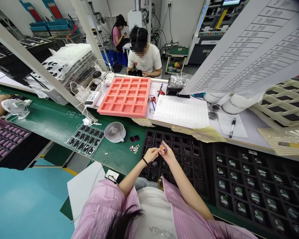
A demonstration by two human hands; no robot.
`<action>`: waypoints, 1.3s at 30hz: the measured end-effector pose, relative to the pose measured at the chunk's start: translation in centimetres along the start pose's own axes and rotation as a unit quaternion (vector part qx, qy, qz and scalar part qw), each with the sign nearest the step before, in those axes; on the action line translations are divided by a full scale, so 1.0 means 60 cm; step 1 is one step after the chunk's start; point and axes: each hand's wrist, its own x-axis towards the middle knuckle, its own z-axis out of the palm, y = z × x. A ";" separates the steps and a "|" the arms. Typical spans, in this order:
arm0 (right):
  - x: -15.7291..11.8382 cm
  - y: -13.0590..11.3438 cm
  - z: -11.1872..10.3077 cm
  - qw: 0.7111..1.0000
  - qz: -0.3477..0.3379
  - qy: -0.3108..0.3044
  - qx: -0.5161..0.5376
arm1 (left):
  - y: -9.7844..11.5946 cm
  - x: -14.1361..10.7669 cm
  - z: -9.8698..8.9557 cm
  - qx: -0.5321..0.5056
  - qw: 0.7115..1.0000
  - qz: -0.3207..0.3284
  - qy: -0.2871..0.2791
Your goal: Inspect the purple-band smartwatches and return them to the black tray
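The left hand (150, 155) brings its fingers up against the right hand (168, 154), which pinches a small purple part (163, 146) above a black compartmented tray (170, 141); whether the left fingers touch the part is too small to tell. Further left, small metal pieces (134, 148) lie on a green bench mat (114, 159) near a white desk fan (115, 131). To the right sits a black tray of labelled modules (254, 186).

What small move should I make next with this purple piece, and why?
Probably lower the small purple piece into a cell of the black compartment tray: your right hand pinches it just above that tray, so it is the nearest place to put it.
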 end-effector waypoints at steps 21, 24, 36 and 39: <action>-0.007 0.006 0.009 0.998 0.012 -0.065 0.016 | 0.004 -0.008 -0.002 -0.029 0.999 0.018 0.008; -0.004 0.016 0.011 0.998 0.003 -0.054 0.017 | 0.003 -0.009 -0.006 -0.024 1.000 0.013 0.005; 0.021 0.038 -0.011 0.977 -0.078 0.130 -0.149 | -0.004 0.042 -0.022 -0.013 0.996 -0.010 0.091; 0.031 0.030 -0.059 0.943 -0.079 0.201 -0.252 | -0.026 0.051 -0.077 0.071 0.985 0.010 0.158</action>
